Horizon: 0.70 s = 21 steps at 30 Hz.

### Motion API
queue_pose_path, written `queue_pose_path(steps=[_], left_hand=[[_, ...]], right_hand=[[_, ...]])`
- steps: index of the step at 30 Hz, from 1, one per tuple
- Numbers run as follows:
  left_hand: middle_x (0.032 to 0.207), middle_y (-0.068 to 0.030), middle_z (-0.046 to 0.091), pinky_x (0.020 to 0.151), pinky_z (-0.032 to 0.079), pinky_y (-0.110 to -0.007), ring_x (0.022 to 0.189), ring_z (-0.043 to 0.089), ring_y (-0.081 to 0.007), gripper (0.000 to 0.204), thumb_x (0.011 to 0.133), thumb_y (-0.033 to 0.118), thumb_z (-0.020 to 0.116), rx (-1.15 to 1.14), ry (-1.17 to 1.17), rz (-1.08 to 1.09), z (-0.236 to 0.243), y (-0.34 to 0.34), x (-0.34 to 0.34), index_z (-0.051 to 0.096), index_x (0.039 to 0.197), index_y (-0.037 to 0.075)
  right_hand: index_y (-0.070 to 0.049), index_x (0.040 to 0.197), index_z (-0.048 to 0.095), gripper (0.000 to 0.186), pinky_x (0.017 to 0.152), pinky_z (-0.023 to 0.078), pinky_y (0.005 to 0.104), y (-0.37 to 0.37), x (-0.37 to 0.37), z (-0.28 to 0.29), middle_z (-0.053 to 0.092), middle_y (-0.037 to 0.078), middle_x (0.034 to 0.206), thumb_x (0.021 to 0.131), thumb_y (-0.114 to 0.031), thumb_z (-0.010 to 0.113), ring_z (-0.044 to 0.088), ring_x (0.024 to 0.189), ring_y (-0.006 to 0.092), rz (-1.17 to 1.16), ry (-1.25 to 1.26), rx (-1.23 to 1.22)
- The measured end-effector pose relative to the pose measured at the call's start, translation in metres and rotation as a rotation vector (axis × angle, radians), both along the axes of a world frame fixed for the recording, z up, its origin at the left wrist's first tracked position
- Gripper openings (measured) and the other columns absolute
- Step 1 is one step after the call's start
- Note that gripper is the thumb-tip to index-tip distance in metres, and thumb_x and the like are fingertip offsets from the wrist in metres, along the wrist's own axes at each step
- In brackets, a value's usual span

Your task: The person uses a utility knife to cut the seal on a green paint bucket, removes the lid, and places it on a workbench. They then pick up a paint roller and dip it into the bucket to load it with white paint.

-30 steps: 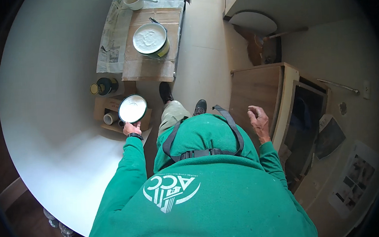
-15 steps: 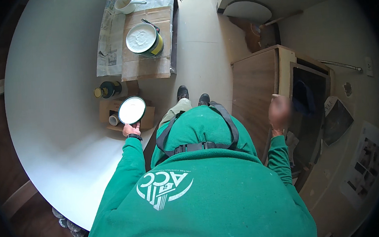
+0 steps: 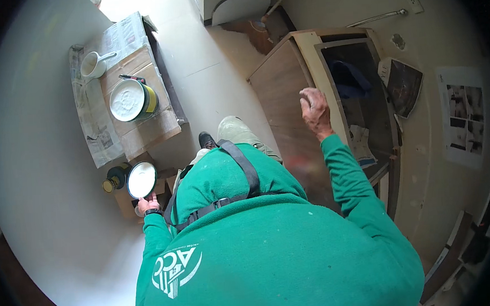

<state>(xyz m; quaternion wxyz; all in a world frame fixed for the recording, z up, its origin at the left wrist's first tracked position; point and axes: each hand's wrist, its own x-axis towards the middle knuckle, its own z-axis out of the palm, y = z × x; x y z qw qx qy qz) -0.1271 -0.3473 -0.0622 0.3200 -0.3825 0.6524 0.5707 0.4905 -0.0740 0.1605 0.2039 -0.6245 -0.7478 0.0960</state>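
Observation:
My left hand (image 3: 148, 205) grips a round lid (image 3: 142, 179) with a dark rim and white face, low at the left. Close beside it lie a dark green bottle (image 3: 113, 179) and a cardboard box (image 3: 124, 204). My right hand (image 3: 315, 110) is raised beside a wooden cabinet (image 3: 279, 109), fingers loosely curled and slightly apart, with nothing visible in them; whether it touches the cabinet I cannot tell. An open paint tin (image 3: 127, 99) full of white stuff stands on a cardboard sheet (image 3: 142, 131), a dark tool at its back.
The cardboard lies on a newspaper-covered stand (image 3: 91, 123) holding a white handled pot (image 3: 91, 63). A large white surface (image 3: 27, 166) borders the left. Behind the cabinet are a white disc (image 3: 240, 7) and a wall (image 3: 434, 40) with pinned sheets (image 3: 462, 120).
The view has turned right, and my right leg has come forward. My right hand has risen beside the cabinet. My left hand still holds the lid, now further left in view.

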Motion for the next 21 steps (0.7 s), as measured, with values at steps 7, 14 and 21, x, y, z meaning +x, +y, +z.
queue_pose_path(steps=[7, 14, 21], left_hand=[[0.110, -0.0103, 0.064, 0.085, 0.056, -0.052, 0.097, 0.063, -0.0294, 0.031, 0.103, 0.029, 0.045, -0.051, 0.030, -0.113, -0.002, -0.006, -0.034, 0.056, 0.122, 0.007], [0.111, -0.0102, 0.066, 0.087, 0.056, -0.051, 0.100, 0.064, -0.0298, 0.031, 0.103, 0.028, 0.045, -0.086, 0.059, -0.044, 0.029, 0.013, -0.027, 0.057, 0.123, 0.007], [0.133, -0.0104, 0.053, 0.106, 0.045, -0.044, 0.119, 0.054, -0.0267, 0.040, 0.101, 0.018, 0.045, 0.221, 0.167, -0.541, 0.010, 0.005, -0.022, 0.041, 0.138, 0.003]], right_hand=[[-0.001, 0.141, 0.042, 0.072, 0.117, 0.026, 0.0451, 0.038, 0.056, -0.022, 0.035, 0.017, 0.150, 0.080, -0.022, 0.074, 0.031, 0.141, 0.0364, 0.042, -0.335, -0.004], [-0.001, 0.142, 0.040, 0.078, 0.118, 0.022, 0.0486, 0.059, 0.086, -0.050, 0.023, 0.022, 0.155, 0.079, -0.029, 0.075, 0.021, 0.145, 0.0392, 0.213, -0.406, -0.070], [-0.002, 0.134, 0.049, 0.070, 0.118, 0.023, 0.0507, 0.063, 0.072, -0.053, 0.020, 0.025, 0.155, 0.077, -0.030, 0.078, 0.020, 0.144, 0.0435, 0.242, -0.442, -0.028]])
